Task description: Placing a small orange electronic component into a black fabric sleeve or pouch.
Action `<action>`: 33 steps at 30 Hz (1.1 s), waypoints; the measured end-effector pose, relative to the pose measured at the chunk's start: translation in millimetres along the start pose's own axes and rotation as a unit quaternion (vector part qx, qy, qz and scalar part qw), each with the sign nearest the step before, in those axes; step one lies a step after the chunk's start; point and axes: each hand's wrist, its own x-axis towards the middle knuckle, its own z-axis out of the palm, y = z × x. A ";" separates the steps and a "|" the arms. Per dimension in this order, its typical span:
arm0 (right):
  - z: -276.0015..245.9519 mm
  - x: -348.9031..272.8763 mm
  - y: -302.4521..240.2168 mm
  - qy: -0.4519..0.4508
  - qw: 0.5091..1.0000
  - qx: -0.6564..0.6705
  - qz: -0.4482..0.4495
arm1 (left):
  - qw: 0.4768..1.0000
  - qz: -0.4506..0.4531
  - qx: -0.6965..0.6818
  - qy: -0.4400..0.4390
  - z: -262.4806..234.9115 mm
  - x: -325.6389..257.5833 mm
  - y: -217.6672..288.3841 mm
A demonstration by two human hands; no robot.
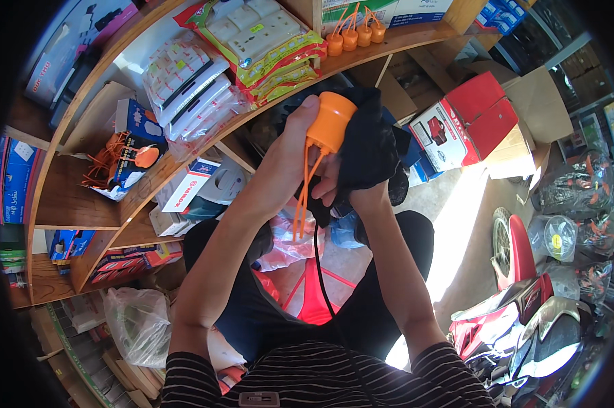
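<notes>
Because the glossy orange plastic lamp socket (332, 121) rests on nothing but a grip, everything depends on how the two hands share it. It is held in mid-air, nearer the person than the front edge of the curved-looking wooden shelf (415, 39), with its wide end up and its two thin orange wires (302, 211) hanging free below. The left hand (279, 160) is closed around the socket's side, thumb close to the upper rim. The right hand (369, 195) has hold of a soft, crumpled black cloth (369, 146), which lies against the socket's right side; most of its fingers are hidden, so how firmly they squeeze cannot be told.

The step in hand looks like wiping the shell. To do it well, the left hand should grip the hard body and never the wires — a tug there could strain the joints at the base. Small turns of the socket under the cloth would likely cover the round wall more evenly than long strokes, with light pressure, since smooth plastic may slip. The loose cloth is best gathered up, clear of the wires and of the slim black cable (318, 262) running down below the hands. Four similar orange sockets (349, 39) stand in a row along the shelf's front edge — a useful match for finish.
</notes>
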 end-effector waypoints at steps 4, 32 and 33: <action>-1.9 5.1 -4.2 -0.055 0.980 -0.056 -0.182 | 0.998 -0.015 0.055 0.008 -2.2 -0.6 6.8; -10.0 26.5 -23.6 0.036 0.948 -0.223 -0.226 | 0.985 0.026 0.168 0.028 -8.1 4.2 5.0; -9.1 27.4 -24.6 0.035 0.948 -0.221 -0.224 | 0.984 0.036 0.172 0.028 -9.2 4.7 5.3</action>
